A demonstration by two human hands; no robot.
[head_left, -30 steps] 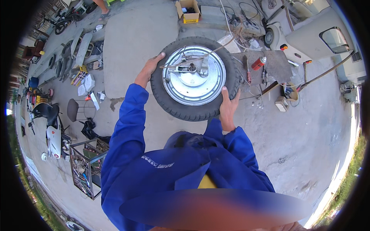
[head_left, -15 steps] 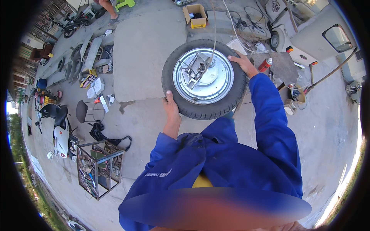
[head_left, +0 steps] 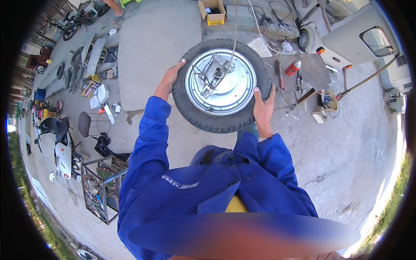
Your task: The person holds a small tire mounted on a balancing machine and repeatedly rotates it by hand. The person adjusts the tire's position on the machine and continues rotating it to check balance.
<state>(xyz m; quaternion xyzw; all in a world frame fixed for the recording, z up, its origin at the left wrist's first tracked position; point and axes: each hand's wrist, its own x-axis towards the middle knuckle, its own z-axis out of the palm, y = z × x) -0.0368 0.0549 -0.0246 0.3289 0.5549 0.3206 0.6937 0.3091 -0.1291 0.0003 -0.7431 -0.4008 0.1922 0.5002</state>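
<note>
Between my two hands is a wheel: a black treaded tyre (head_left: 184,102) around a shiny silver rim (head_left: 240,93). A metal brake mechanism (head_left: 216,73) with an axle end stands on the hub. My left hand (head_left: 171,80) grips the tyre's left side, with its thumb near the upper left edge. On the lower right side, my right hand (head_left: 263,110) holds the tyre, thumb up by the rim and fingers along the outer wall. A thin hose (head_left: 234,37) comes down from the far side and ends at the rim, beside the mechanism.
Right of the wheel, a red spray can (head_left: 293,68) and hand tools lie on a dark board (head_left: 314,69). A tub of tools (head_left: 330,103) stands farther right. An open carton (head_left: 213,16) is beyond the wheel. A metal-framed tool rack (head_left: 104,186) and parked scooter (head_left: 65,151) stand left.
My left hand has moved from the tyre's lower left to its upper left. My right hand has come down from the upper right to the lower right. The wheel appears slightly farther left.
</note>
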